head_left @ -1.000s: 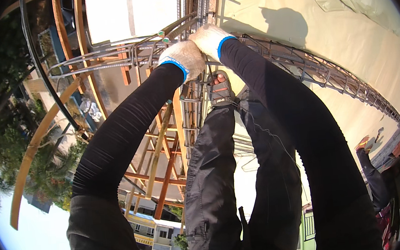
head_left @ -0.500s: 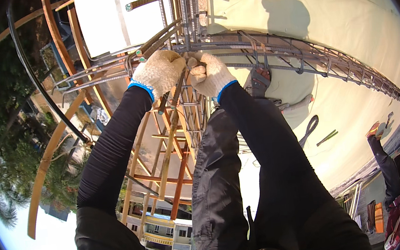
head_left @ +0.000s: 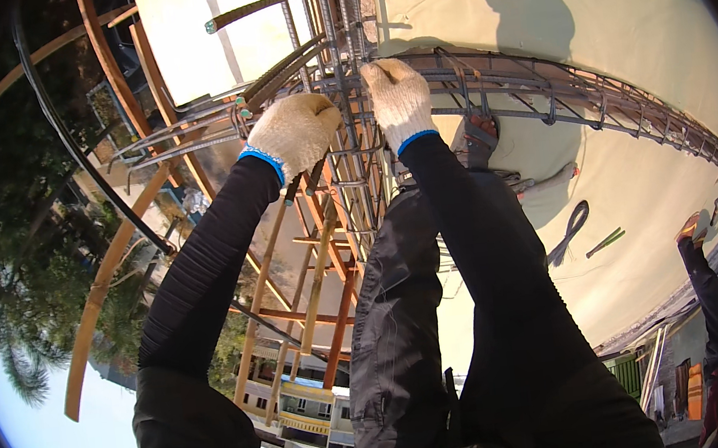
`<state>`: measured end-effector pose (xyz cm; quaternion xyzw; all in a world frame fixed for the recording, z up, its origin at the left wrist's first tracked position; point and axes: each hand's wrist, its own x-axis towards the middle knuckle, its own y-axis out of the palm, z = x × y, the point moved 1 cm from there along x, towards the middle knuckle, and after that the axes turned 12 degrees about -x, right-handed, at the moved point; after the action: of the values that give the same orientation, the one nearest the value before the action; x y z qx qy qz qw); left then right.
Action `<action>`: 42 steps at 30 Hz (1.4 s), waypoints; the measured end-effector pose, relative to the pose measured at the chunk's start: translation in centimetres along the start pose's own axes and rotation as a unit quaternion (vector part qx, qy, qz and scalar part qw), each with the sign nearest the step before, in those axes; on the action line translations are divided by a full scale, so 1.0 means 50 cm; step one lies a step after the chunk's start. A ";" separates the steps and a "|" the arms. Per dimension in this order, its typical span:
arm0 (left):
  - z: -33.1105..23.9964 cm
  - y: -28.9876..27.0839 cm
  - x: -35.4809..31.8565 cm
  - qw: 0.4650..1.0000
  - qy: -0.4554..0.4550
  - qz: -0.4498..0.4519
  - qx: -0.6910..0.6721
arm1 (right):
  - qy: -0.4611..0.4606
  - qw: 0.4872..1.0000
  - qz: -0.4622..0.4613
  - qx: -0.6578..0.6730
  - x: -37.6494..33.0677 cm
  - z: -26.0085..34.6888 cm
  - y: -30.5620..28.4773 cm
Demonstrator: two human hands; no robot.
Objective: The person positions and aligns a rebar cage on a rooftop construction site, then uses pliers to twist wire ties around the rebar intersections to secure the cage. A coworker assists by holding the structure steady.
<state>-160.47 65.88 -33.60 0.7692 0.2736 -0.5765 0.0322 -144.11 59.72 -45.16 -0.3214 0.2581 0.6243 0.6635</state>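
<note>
My left hand [head_left: 295, 134], in a white knit glove with a blue cuff, is closed beside the joint of the steel rebar cage [head_left: 354, 133]. Its fingers curl inward, and whatever they may hold is hidden. My right hand [head_left: 399, 99], gloved alike, is closed at the cage's other side with fingertips bent over against the bars. I cannot make out anything in its grip. Ribbed rebar ends [head_left: 282, 76] with green tips stick out just beyond my left hand. A long horizontal rebar cage [head_left: 573, 92] runs off to the right from the joint.
Pale sheeting [head_left: 656, 132] spreads on the right, with a wire coil [head_left: 570, 232] and a green-handled tool [head_left: 606, 242] lying on it. Wooden boards [head_left: 325, 271] stand below the cage, over a drop. Another person's arm or leg [head_left: 711, 296] shows at far right.
My hands have moved apart: the right has shifted right and farther away, off the left hand's fingertips. The left stays near the joint. The view has shifted slightly.
</note>
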 end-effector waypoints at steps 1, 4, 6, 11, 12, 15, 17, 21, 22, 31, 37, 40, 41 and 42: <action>0.005 0.000 0.002 1.000 -0.003 0.004 -0.013 | 0.053 0.997 0.050 0.040 0.006 0.042 -0.019; 0.004 -0.009 0.005 1.000 0.017 0.007 -0.016 | 0.114 0.943 0.105 0.293 0.025 0.048 -0.026; 0.016 -0.004 0.004 1.000 0.017 0.009 -0.019 | 0.112 0.897 0.106 0.415 0.018 0.051 -0.032; 0.011 -0.001 0.002 1.000 -0.016 -0.003 -0.023 | 0.189 0.953 -0.014 0.238 -0.083 -0.033 -0.008; -0.023 -0.006 -0.005 0.999 -0.031 -0.009 -0.033 | 0.124 0.982 -0.018 0.142 -0.086 -0.062 0.012; -0.048 -0.003 -0.016 0.999 -0.033 -0.018 -0.027 | -0.047 0.995 -0.086 0.007 -0.076 -0.077 0.058; -0.047 0.000 -0.022 0.999 -0.022 -0.022 -0.013 | -0.103 0.990 -0.095 -0.024 -0.057 -0.052 0.062; -0.035 0.012 -0.034 0.998 0.008 -0.056 0.006 | -0.150 0.982 -0.024 -0.111 0.013 -0.028 0.057; -0.032 0.022 -0.033 0.997 0.020 -0.068 0.008 | -0.194 0.966 -0.007 -0.169 0.027 -0.017 0.048; -0.058 0.012 -0.027 0.992 -0.014 -0.099 -0.078 | -0.368 0.772 0.232 -0.463 0.047 0.054 -0.008; -0.031 -0.025 -0.029 0.993 0.029 -0.075 0.088 | -0.186 0.949 0.041 -0.250 -0.006 -0.019 0.024; 0.026 -0.034 -0.034 0.996 0.063 -0.066 -0.016 | 0.104 0.992 0.061 0.039 -0.067 -0.054 0.022; 0.033 -0.032 -0.032 0.989 0.034 -0.044 -0.139 | 0.101 0.984 0.110 0.098 -0.069 -0.072 0.029; 0.041 -0.029 -0.028 0.965 0.003 -0.030 -0.259 | 0.097 0.970 0.159 0.156 -0.072 -0.084 0.037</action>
<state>-163.18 65.84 -32.62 0.7277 0.4368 -0.4843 0.2123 -146.03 54.23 -45.44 -0.2274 0.4631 0.6397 0.5697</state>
